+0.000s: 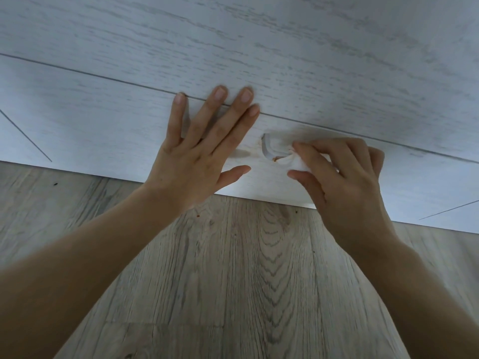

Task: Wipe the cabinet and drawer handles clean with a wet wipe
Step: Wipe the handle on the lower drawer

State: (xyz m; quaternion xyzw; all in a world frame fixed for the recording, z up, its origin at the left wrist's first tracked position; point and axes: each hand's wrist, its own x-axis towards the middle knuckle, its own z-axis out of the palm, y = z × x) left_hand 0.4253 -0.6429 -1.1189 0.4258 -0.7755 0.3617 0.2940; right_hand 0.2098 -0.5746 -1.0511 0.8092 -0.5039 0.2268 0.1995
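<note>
A low white wood-grain drawer front (103,130) runs across the view just above the floor. A small white handle (269,149) juts from it, with brownish smears beside it. My right hand (339,177) pinches a bunched white wet wipe (295,163) against the handle's right side, hiding that part of it. My left hand (199,151) lies flat on the drawer front to the left of the handle, fingers spread, holding nothing.
Another white panel (259,42) sits above, split from the lower drawer by a thin dark gap. Grey wood-look flooring (246,281) fills the lower half, with a few small dark and reddish specks near the cabinet base.
</note>
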